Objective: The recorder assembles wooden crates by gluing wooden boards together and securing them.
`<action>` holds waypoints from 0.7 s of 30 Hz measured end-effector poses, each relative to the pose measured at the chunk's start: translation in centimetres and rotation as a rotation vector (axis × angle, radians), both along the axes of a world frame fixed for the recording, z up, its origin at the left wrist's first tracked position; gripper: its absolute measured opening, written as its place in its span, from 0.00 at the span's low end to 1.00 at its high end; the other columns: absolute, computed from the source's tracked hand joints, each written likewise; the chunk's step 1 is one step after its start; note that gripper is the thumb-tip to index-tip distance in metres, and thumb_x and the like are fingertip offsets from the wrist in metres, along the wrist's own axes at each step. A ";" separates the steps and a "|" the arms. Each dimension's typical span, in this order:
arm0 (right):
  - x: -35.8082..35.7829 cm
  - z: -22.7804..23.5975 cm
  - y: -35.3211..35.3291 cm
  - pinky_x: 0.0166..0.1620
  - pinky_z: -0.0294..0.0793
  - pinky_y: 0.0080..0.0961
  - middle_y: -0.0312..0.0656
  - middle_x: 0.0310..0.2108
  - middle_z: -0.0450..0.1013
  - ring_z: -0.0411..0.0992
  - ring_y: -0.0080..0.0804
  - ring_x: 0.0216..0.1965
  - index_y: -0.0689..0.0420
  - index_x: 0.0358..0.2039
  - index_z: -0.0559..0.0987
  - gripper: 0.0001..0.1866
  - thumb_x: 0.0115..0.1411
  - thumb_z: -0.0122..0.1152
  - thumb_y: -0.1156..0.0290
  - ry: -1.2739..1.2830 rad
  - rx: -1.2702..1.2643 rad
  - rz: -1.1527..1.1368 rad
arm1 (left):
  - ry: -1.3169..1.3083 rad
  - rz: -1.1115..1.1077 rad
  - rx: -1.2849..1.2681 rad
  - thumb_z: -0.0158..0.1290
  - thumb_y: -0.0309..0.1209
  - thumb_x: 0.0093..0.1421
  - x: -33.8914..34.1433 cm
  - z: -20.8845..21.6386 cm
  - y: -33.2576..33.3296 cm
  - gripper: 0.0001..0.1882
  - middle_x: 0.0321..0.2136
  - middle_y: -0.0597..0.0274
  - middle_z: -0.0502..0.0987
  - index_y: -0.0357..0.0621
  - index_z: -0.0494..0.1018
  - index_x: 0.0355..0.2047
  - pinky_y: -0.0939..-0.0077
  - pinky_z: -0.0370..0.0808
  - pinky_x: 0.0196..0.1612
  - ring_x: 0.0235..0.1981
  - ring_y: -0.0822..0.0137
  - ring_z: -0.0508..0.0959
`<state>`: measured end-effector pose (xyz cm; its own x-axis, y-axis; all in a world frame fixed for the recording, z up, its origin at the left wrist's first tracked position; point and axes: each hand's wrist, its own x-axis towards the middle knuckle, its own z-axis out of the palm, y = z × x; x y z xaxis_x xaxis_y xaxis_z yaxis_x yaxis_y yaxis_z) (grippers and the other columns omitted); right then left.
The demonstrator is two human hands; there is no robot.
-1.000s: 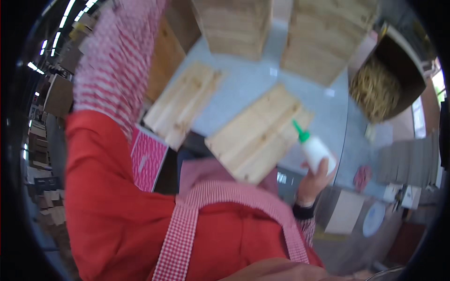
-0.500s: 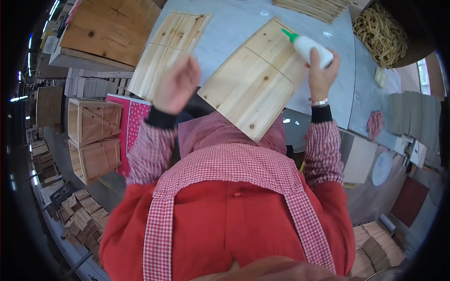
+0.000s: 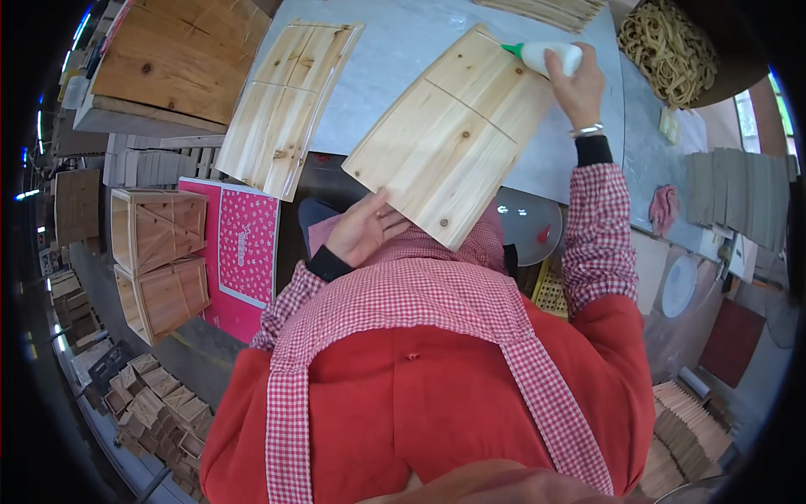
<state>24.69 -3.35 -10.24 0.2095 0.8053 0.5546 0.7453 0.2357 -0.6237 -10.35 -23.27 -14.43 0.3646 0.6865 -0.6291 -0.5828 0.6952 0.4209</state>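
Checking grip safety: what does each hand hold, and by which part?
Right hand: white bottle, by its body. Left hand: at the edge of wooden panel; whether it grips cannot be told.

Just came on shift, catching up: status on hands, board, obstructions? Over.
Right hand gripping bottle, nozzle by far end of board. Left hand open at board's near edge. Board overhangs table. Second board to its left, apart, not in the way.

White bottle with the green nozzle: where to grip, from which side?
Likely best: the white bottle by its wide body, coming from the right, as the right hand does. It is tipped well over, thin green nozzle pointing left toward the wooden panel, so the body gives more to hold and leaves the tip clear.
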 end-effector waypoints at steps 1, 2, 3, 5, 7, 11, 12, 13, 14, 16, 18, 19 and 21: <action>0.7 0.2 -0.8 0.36 0.75 0.36 0.52 0.30 0.76 0.76 0.49 0.31 0.61 0.40 0.74 0.24 0.51 0.67 0.57 -0.029 -0.012 0.012 | -0.034 -0.042 0.010 0.46 0.40 0.67 0.5 -0.5 0.2 0.23 0.53 0.54 0.69 0.41 0.61 0.58 0.65 0.71 0.54 0.52 0.63 0.72; 1.7 0.3 -1.7 0.36 0.75 0.36 0.52 0.30 0.76 0.76 0.49 0.31 0.61 0.40 0.74 0.24 0.51 0.67 0.57 -0.033 -0.016 0.011 | -0.066 -0.091 0.018 0.46 0.40 0.67 0.8 -0.8 0.5 0.26 0.56 0.53 0.67 0.41 0.58 0.60 0.62 0.69 0.57 0.55 0.61 0.71; 2.7 0.3 -2.7 0.35 0.75 0.36 0.52 0.29 0.76 0.76 0.48 0.30 0.61 0.40 0.74 0.24 0.51 0.67 0.57 -0.074 0.000 -0.008 | -0.070 -0.091 0.014 0.46 0.40 0.67 1.1 -1.2 0.7 0.26 0.56 0.53 0.67 0.41 0.58 0.60 0.62 0.69 0.57 0.55 0.61 0.71; 3.3 0.5 -4.3 0.34 0.75 0.35 0.51 0.29 0.76 0.76 0.47 0.29 0.61 0.40 0.74 0.23 0.51 0.68 0.57 -0.115 0.013 -0.029 | -0.137 -0.036 0.021 0.48 0.37 0.66 1.4 -1.7 1.2 0.25 0.55 0.52 0.68 0.40 0.59 0.59 0.59 0.68 0.59 0.57 0.59 0.70; 3.6 0.9 -5.6 0.34 0.75 0.35 0.51 0.29 0.76 0.76 0.45 0.28 0.62 0.40 0.74 0.23 0.51 0.68 0.58 -0.085 -0.008 -0.096 | -0.172 -0.011 0.019 0.49 0.36 0.66 1.8 -1.8 1.7 0.25 0.55 0.52 0.69 0.39 0.59 0.59 0.58 0.67 0.60 0.57 0.58 0.69; 1.3 1.8 -8.0 0.33 0.75 0.34 0.49 0.28 0.76 0.76 0.40 0.27 0.63 0.40 0.73 0.24 0.51 0.69 0.58 0.333 -0.182 -0.104 | -0.215 -0.003 0.051 0.49 0.34 0.66 2.4 -1.8 2.1 0.25 0.56 0.51 0.68 0.38 0.58 0.59 0.59 0.66 0.61 0.58 0.58 0.69; 0.2 1.8 -8.2 0.33 0.75 0.34 0.49 0.28 0.76 0.76 0.39 0.27 0.63 0.40 0.73 0.24 0.51 0.69 0.59 0.535 -0.265 -0.095 | -0.222 -0.001 0.056 0.49 0.34 0.65 2.6 -1.9 2.1 0.25 0.56 0.51 0.67 0.37 0.58 0.59 0.59 0.66 0.61 0.57 0.58 0.69; -1.2 1.5 -8.3 0.33 0.75 0.34 0.49 0.28 0.76 0.76 0.39 0.27 0.63 0.40 0.73 0.24 0.51 0.69 0.59 0.537 -0.270 -0.085 | -0.228 0.005 0.062 0.49 0.33 0.65 2.8 -2.1 2.1 0.25 0.56 0.51 0.67 0.37 0.58 0.59 0.60 0.67 0.61 0.57 0.58 0.69; -2.8 1.0 -8.5 0.34 0.75 0.34 0.48 0.28 0.76 0.75 0.38 0.27 0.64 0.41 0.73 0.25 0.51 0.69 0.59 0.585 -0.255 -0.015 | -0.236 -0.002 0.066 0.49 0.32 0.65 2.9 -2.1 2.2 0.25 0.56 0.51 0.67 0.37 0.58 0.59 0.60 0.67 0.61 0.57 0.59 0.69; -5.6 -0.7 -8.6 0.34 0.75 0.33 0.47 0.28 0.75 0.75 0.36 0.27 0.64 0.41 0.73 0.25 0.51 0.69 0.59 0.638 -0.242 0.061 | -0.235 0.008 0.061 0.49 0.32 0.65 2.9 -2.0 2.0 0.24 0.56 0.50 0.67 0.37 0.58 0.59 0.60 0.67 0.61 0.57 0.58 0.69; -7.7 -2.6 -7.6 0.33 0.75 0.33 0.47 0.28 0.75 0.75 0.37 0.27 0.63 0.40 0.72 0.24 0.50 0.70 0.60 0.425 -0.091 0.113 | -0.241 0.016 0.054 0.49 0.31 0.65 3.0 -1.9 1.9 0.24 0.56 0.50 0.67 0.37 0.57 0.59 0.60 0.67 0.61 0.57 0.58 0.69; -8.4 -2.6 -7.3 0.33 0.75 0.33 0.47 0.28 0.75 0.75 0.37 0.27 0.63 0.40 0.72 0.24 0.50 0.70 0.60 0.428 -0.093 0.121 | -0.237 0.024 0.055 0.49 0.31 0.65 3.0 -1.8 1.8 0.24 0.56 0.50 0.67 0.37 0.57 0.59 0.60 0.67 0.61 0.57 0.58 0.69; -9.5 -2.3 -6.9 0.33 0.75 0.33 0.48 0.28 0.75 0.75 0.39 0.28 0.62 0.40 0.73 0.23 0.50 0.70 0.61 0.325 -0.051 0.151 | -0.250 0.037 0.056 0.49 0.30 0.65 3.1 -1.7 1.6 0.24 0.57 0.50 0.67 0.37 0.57 0.59 0.60 0.67 0.61 0.57 0.57 0.69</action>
